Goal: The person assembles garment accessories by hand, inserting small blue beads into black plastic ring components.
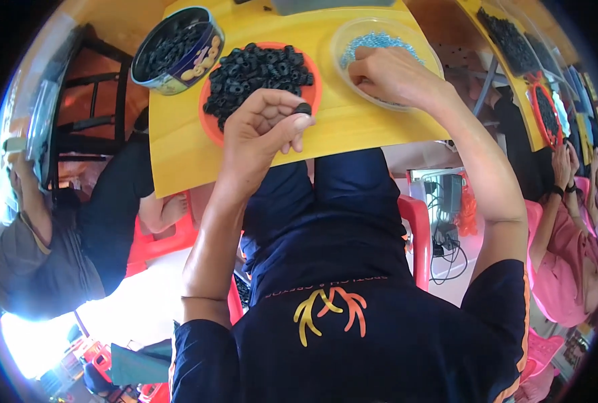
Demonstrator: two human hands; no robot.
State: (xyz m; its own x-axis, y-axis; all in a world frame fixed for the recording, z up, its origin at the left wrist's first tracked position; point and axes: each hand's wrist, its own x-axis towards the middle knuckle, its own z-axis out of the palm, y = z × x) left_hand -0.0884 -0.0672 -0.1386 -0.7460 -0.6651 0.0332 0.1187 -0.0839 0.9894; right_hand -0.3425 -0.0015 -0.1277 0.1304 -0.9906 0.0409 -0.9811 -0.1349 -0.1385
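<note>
While the left hand (262, 131) pinched one small black ring (303, 108) between closed thumb and fingertips just short of the orange plate (211, 127) of rings, the farther right hand (386, 74) reached, fingers curled, into the clear bowl (342, 40) beyond.

We see one package: a round blue tin (178, 50) at the far left of the yellow board (339, 127). Its side has cookie pictures on it, and it is full of little black rings. We see no signs or screens.
</note>
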